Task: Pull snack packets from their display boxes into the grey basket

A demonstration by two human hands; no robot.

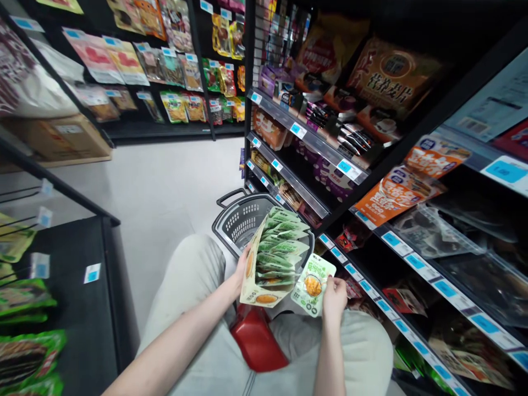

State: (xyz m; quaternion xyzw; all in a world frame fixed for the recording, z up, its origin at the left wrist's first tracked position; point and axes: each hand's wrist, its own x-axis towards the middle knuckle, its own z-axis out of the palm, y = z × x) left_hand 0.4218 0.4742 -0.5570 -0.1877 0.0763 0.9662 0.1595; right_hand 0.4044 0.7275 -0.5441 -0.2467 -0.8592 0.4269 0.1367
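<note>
My left hand (240, 270) is closed round a fanned stack of several green and cream snack packets (275, 254), held upright over my lap. My right hand (334, 298) pinches a single matching green packet (313, 285) just to the right of the stack, its printed face turned up. Both hands hover above my knees in light trousers, directly in front of a grey shopping basket (241, 220).
The grey basket stands on the pale floor beside a black shelf unit (313, 146) full of snack bags with blue price tags. A red stool (256, 341) shows between my legs. Another black shelf (78, 264) with green packets is at left, and cardboard boxes (61, 137) lie further back.
</note>
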